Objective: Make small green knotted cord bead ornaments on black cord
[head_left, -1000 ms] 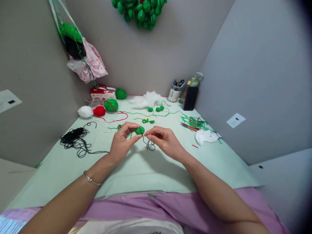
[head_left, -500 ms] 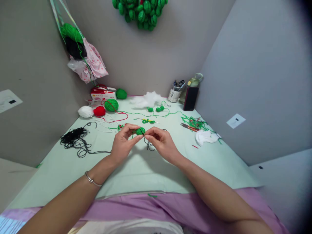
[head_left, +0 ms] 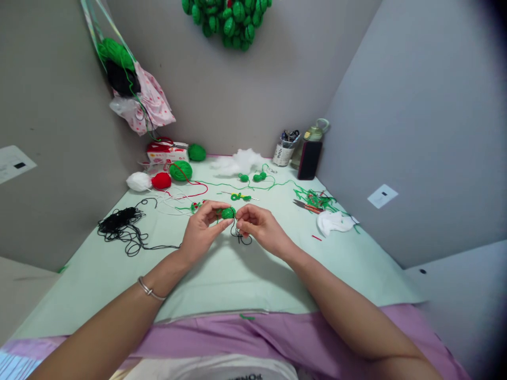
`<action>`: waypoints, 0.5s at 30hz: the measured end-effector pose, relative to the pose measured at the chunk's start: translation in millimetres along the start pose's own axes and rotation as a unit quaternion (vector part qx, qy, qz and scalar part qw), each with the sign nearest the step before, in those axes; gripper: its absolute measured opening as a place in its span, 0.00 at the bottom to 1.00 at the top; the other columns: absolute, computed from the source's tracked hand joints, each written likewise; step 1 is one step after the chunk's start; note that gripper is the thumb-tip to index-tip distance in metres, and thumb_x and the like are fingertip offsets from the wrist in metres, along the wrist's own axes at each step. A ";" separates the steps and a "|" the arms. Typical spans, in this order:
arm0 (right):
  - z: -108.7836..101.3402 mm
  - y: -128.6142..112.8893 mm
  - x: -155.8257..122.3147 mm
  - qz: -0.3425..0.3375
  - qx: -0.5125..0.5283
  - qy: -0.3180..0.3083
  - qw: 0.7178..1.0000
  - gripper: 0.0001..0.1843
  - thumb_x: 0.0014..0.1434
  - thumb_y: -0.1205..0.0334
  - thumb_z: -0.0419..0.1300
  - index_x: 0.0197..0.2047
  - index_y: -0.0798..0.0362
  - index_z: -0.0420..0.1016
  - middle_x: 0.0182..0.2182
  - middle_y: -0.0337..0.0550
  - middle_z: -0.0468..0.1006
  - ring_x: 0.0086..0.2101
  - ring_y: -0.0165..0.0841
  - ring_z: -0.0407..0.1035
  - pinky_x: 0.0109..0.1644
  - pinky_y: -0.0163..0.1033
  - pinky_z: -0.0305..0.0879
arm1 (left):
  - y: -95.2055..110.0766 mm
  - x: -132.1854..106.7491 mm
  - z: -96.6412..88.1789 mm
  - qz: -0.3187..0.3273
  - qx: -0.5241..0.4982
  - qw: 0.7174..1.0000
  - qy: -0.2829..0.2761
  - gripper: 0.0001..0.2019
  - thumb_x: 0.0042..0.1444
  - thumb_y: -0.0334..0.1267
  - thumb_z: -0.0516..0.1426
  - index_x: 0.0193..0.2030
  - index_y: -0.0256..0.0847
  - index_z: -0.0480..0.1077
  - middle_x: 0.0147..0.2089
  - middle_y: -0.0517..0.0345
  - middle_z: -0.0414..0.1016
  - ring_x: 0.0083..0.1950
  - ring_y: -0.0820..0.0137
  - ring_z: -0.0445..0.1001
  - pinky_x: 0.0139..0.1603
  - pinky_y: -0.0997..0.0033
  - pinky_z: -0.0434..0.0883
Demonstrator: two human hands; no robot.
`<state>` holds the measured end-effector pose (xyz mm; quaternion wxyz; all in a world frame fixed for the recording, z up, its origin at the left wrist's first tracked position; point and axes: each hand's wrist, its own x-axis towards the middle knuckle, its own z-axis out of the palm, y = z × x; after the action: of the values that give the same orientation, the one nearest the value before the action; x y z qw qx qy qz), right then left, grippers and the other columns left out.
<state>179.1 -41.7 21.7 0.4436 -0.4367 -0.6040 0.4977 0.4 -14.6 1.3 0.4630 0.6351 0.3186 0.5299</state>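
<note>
My left hand (head_left: pixel 204 227) pinches a small green crocheted ball (head_left: pixel 227 212) between thumb and fingers, a little above the pale green table (head_left: pixel 222 274). My right hand (head_left: pixel 259 228) is right beside the ball, its fingertips pinched on a black thread (head_left: pixel 241 236) that loops down from the ball. Whether a needle is in those fingers is too small to tell.
A tangle of black yarn (head_left: pixel 119 224) lies at left. White, red and green yarn balls (head_left: pixel 160 179) and a red box (head_left: pixel 167 152) sit at the back left. Scissors (head_left: pixel 307 206), green scraps and a white cloth (head_left: pixel 335 221) lie at right; a jar (head_left: pixel 284 150) and bottle stand behind.
My right hand has moved left, closer to the green ball, and the thread loop has shortened. My left hand has held still.
</note>
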 end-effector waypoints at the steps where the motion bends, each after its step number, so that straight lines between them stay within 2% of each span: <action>1: 0.3 1.4 1.2 0.003 0.016 0.002 1.000 0.09 0.53 0.61 0.63 0.35 0.53 0.68 0.25 0.34 0.70 0.25 0.26 0.65 0.30 0.34 0.65 | -1.2 0.3 -0.1 0.010 0.006 1.000 -0.004 0.12 0.51 0.37 0.66 0.43 0.41 0.74 0.43 0.54 0.72 0.44 0.67 0.73 0.50 0.65 0.72; 6: -0.1 2.9 2.9 0.001 0.064 0.009 0.998 0.12 0.52 0.59 0.65 0.36 0.52 0.66 0.25 0.34 0.70 0.26 0.29 0.69 0.30 0.36 0.68 | -7.1 1.1 -1.0 0.048 0.039 0.997 -0.046 0.11 0.52 0.34 0.64 0.43 0.41 0.75 0.41 0.53 0.71 0.45 0.67 0.72 0.49 0.65 0.71; 9: -4.2 -2.2 0.8 -0.022 -0.032 0.020 0.999 0.08 0.58 0.57 0.61 0.38 0.53 0.70 0.27 0.37 0.72 0.28 0.30 0.71 0.34 0.37 0.68 | -7.5 1.1 -2.1 0.053 0.063 0.995 -0.062 0.11 0.54 0.33 0.63 0.45 0.42 0.75 0.44 0.52 0.72 0.48 0.66 0.72 0.50 0.64 0.70; 12: -7.7 -7.6 -0.8 -0.054 -0.151 0.067 0.985 0.09 0.59 0.56 0.60 0.35 0.53 0.74 0.30 0.40 0.72 0.28 0.28 0.67 0.33 0.35 0.65 | -6.7 0.4 -2.4 0.053 0.091 0.991 -0.081 0.12 0.55 0.33 0.62 0.47 0.42 0.74 0.46 0.51 0.73 0.49 0.65 0.72 0.50 0.64 0.69; 15: -8.3 -8.9 -1.0 -0.047 -0.180 0.073 0.980 0.08 0.57 0.57 0.60 0.32 0.53 0.75 0.29 0.39 0.72 0.26 0.27 0.64 0.30 0.34 0.61 | -7.2 -0.7 -2.1 0.038 0.099 0.990 -0.090 0.14 0.55 0.34 0.62 0.48 0.42 0.72 0.46 0.52 0.74 0.47 0.66 0.73 0.50 0.64 0.69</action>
<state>186.6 -42.0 31.3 0.4238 -0.5158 -0.6692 0.3264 -1.1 -12.1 -5.6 0.4042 0.7345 0.3023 0.4536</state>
